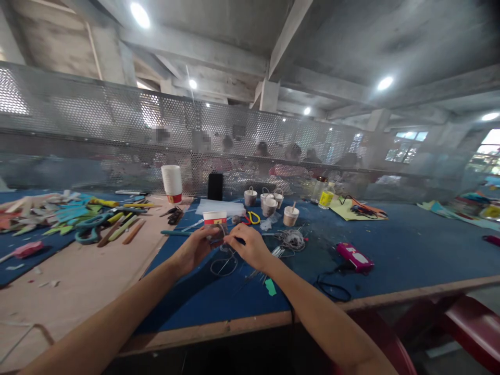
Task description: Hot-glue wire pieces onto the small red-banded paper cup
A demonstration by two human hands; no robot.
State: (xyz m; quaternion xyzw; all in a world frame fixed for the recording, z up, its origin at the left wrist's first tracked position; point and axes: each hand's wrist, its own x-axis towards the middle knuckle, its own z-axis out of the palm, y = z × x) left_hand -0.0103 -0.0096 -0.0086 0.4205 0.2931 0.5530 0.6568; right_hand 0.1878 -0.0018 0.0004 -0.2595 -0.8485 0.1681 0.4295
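The left hand (199, 245) closes its thumb and fingers around a small grey piece (219, 230), partly covered by those fingers and too blurred to identify. The right hand (249, 244) has thumb and fingertips pressed together right beside it; whatever they pinch is too fine to make out. The grey piece is between the hands, over the blue mat (195, 302), in front of a red-and-white paper cup (214, 217) whose lower part is hidden. Beneath the hands is a thin loop (224, 266), its material unclear.

Just beyond the right hand is a tangle of grey cord (292, 238); thin metallic sticks nearby are partly hidden by the forearm. Farther back are small grey cups with handles and yellow-and-red scissors (253, 217).

The mat covers part of a pale, scuffed tabletop (97, 291). Behind it, a perforated metal partition (234, 130) blurs several people. Concrete beams and bright lamps are overhead; a red stool (474, 325) is cut off at right.
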